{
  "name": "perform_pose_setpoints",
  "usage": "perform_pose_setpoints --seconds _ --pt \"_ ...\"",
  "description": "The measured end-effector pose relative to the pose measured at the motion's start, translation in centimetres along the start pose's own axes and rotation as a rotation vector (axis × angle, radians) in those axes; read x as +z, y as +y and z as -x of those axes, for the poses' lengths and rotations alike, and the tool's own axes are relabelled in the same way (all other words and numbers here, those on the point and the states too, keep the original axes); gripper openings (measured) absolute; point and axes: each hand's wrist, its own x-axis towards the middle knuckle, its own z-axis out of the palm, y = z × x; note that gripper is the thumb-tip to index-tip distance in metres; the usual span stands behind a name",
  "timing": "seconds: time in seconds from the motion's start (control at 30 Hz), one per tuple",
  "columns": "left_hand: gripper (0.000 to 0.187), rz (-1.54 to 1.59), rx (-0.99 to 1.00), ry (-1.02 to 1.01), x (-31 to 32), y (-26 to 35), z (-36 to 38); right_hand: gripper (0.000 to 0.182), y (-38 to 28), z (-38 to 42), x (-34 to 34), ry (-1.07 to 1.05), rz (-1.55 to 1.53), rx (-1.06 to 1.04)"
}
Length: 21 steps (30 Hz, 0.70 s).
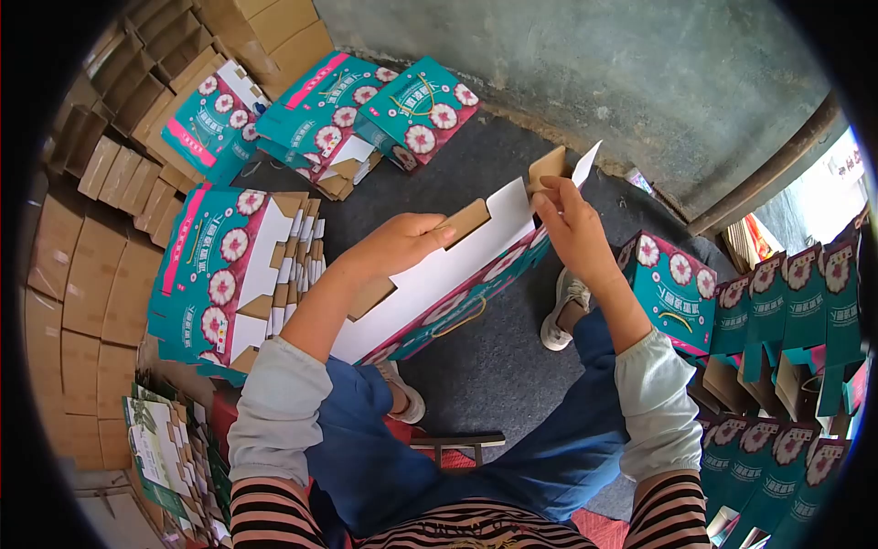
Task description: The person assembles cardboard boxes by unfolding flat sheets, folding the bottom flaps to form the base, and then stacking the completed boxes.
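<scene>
A teal and pink printed cardboard gift box (430,284), part folded, lies slanted above my lap with its white flaps and brown tabs uppermost. My left hand (402,245) is closed on its upper long edge, the thumb pressed on a brown tab. At the far right end, my right hand (574,224) pinches a brown end flap, close to a white flap that sticks up. A yellow cord handle (460,317) hangs on the printed side facing me. The fingers behind the cardboard are hidden.
A stack of flat printed boxes (215,265) stands at my left. More printed boxes (320,110) lie ahead by the grey wall (585,73). Brown cartons (91,311) are piled far left. At right stand one box (672,293) and rows of formed boxes (786,302).
</scene>
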Motion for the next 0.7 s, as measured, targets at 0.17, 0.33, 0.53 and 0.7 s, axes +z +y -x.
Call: perform_pose_setpoints --seconds 0.17,0.33,0.53,0.7 --pt "0.034 -0.160 0.002 -0.070 0.0 0.0 -0.9 0.039 2.5 -0.2 0.2 -0.221 -0.269 0.323" --pt "0.031 -0.126 -0.082 -0.071 0.0 0.4 -1.2 0.047 1.9 -0.2 -1.0 -0.263 -0.299 0.404" --pt "0.025 -0.216 -0.106 0.014 -0.3 -0.3 -1.3 0.044 3.3 0.1 -2.4 -0.373 -0.166 0.376" --pt "0.022 -0.498 0.231 0.171 1.6 1.4 0.1 0.030 -0.1 1.3 -4.2 -0.487 0.308 -0.075"
